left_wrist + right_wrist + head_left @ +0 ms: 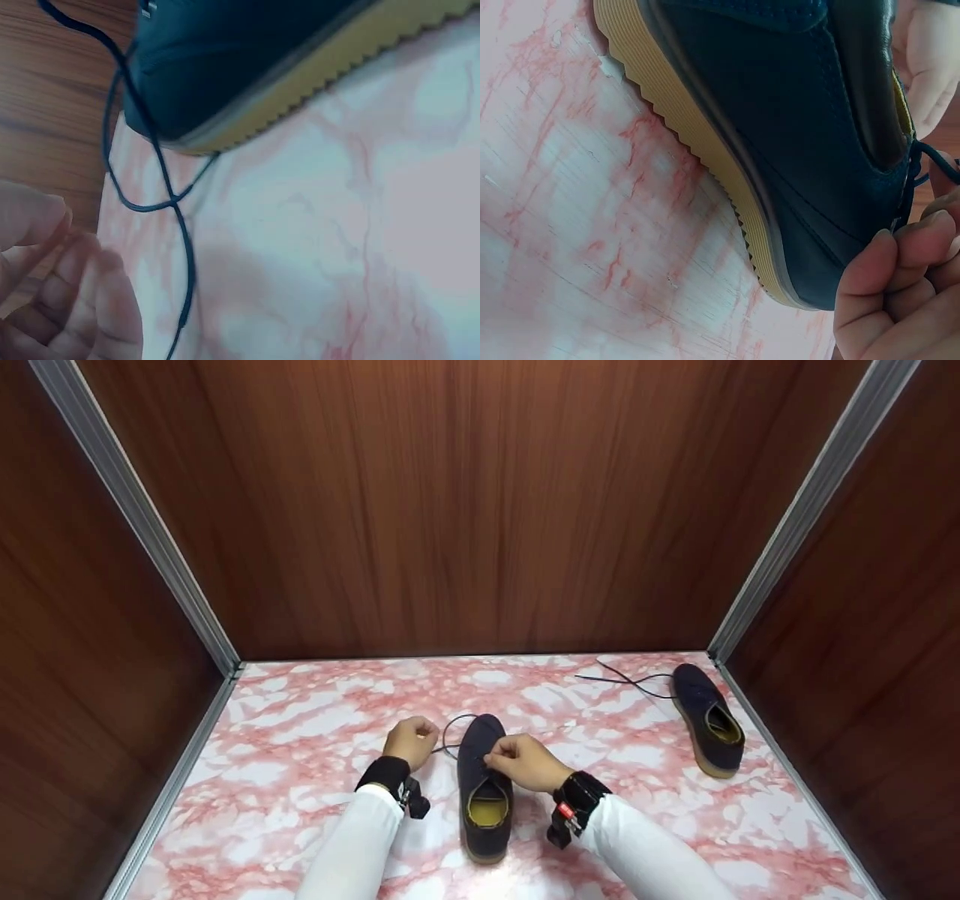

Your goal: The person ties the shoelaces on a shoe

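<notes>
A dark navy lace-up shoe (484, 735) with a tan ridged sole (705, 146) stands upright, toe pointing away. My right hand (531, 761) is over its lacing, thumb and fingertips (874, 262) pinching the shoelace (909, 199) beside the eyelets. Left of the toe, my left hand (412, 741) hovers with loosely curled fingers, thumb near the forefinger. No lace shows between its fingers (112, 300) in the left wrist view. A dark lace (161, 161) loops and crosses itself beside that hand, trailing off the toe's left side.
A matching shoe (705, 720) stands at the back right, its loose laces (630, 681) spread to the left. The red-and-white marbled tabletop (315, 727) is bounded by brown wood-grain panels (480, 510) at the back and sides, with grey metal corner strips (142, 510).
</notes>
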Action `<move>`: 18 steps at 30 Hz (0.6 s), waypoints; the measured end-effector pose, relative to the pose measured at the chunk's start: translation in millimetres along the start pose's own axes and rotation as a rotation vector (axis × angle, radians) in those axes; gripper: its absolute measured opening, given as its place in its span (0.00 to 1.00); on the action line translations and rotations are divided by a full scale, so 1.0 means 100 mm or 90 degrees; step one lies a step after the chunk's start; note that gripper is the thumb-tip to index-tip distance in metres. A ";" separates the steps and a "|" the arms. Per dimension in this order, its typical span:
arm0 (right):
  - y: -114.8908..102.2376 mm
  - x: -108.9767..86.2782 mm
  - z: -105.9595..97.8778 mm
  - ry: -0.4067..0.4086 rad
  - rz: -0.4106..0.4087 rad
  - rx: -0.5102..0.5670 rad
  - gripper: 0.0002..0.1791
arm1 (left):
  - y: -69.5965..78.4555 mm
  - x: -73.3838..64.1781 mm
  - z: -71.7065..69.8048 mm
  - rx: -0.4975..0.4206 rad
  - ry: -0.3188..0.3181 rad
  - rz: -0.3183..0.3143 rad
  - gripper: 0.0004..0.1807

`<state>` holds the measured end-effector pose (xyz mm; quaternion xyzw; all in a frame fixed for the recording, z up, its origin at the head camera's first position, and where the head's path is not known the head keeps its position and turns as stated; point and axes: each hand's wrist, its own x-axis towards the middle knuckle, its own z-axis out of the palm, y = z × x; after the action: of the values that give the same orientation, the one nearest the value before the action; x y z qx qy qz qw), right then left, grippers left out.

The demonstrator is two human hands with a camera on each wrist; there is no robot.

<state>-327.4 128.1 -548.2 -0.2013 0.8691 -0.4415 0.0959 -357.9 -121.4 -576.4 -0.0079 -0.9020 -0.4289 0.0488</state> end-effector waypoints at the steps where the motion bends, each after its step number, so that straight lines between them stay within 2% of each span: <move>1: 0.00 0.00 0.00 -0.001 0.000 0.000 0.16 | -0.01 0.01 0.03 0.007 -0.017 0.005 0.08; 3: 0.00 -0.01 0.00 0.000 0.000 0.003 0.16 | -0.02 0.02 0.08 0.023 -0.053 0.016 0.13; 6: 0.00 -0.01 0.00 0.001 -0.003 0.005 0.15 | -0.01 0.04 0.14 0.049 -0.092 0.009 0.19; 11: 0.03 0.00 0.01 0.003 -0.006 0.002 0.15 | 0.01 0.04 0.22 0.082 -0.117 -0.009 0.22; 14: 0.04 0.00 0.01 0.003 -0.001 0.003 0.15 | 0.01 0.05 0.25 0.085 -0.099 0.004 0.19; 18: 0.04 0.00 0.00 0.004 0.008 0.012 0.14 | -0.01 0.05 0.26 0.055 -0.043 0.019 0.13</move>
<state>-328.2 130.4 -551.9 -0.1938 0.8663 -0.4498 0.0980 -365.4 -102.0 -592.5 -0.0337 -0.9205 -0.3884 0.0247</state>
